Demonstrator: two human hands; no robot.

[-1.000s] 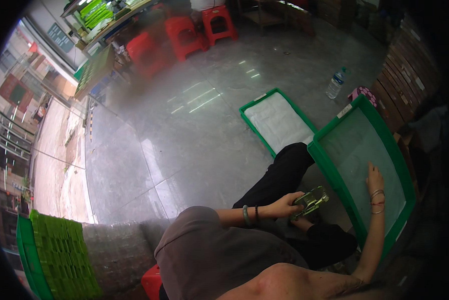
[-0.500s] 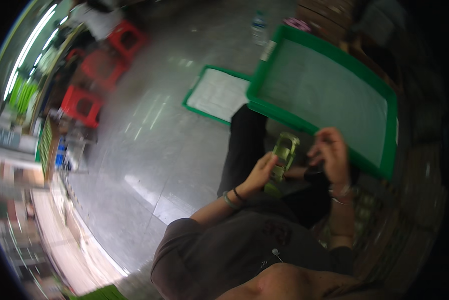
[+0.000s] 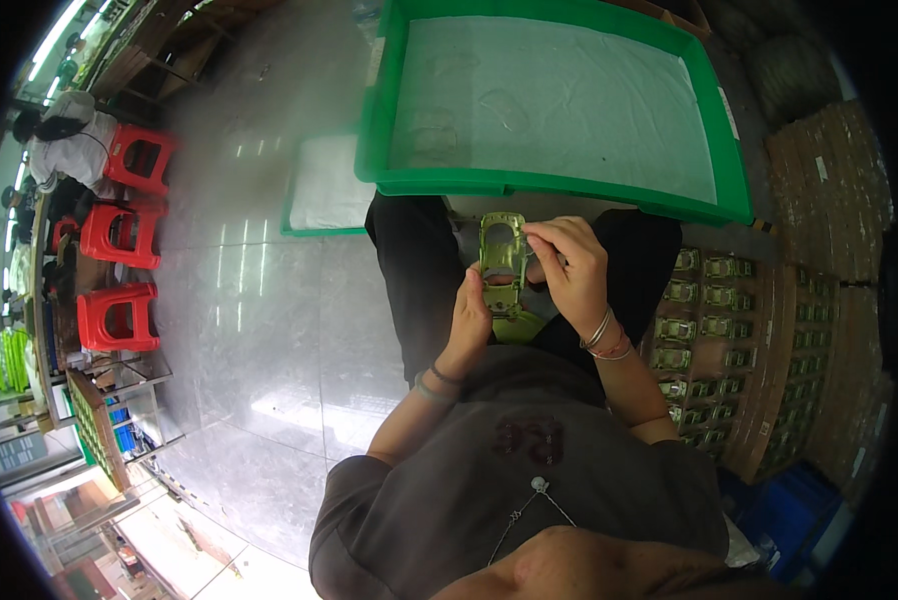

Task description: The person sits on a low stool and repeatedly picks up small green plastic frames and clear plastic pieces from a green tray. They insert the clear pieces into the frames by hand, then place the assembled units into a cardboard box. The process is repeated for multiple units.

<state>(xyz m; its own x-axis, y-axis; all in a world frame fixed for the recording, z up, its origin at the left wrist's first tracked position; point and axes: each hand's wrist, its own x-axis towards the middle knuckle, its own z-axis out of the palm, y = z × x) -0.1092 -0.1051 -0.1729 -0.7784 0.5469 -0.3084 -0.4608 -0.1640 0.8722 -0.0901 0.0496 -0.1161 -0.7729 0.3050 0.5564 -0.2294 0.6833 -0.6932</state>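
The left hand [image 3: 474,315] gripped the green toy car shell [image 3: 503,262] between the legs [image 3: 409,285], near the tray [image 3: 559,188], and it could have slipped if the right hand [image 3: 575,268], curled at its right edge, pushed too hard.

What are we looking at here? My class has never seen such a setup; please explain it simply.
There is no machine: a person works with two bare hands. A wide fisheye camera on the head looks down, so straight edges bend. The left hand holds an oblong, translucent green plastic frame; the right hand is at its upper right edge. Ahead is a rectangular green plastic tray, with a pale lining sheet and clear pieces on it. Similar green frames lie in rows at the right.
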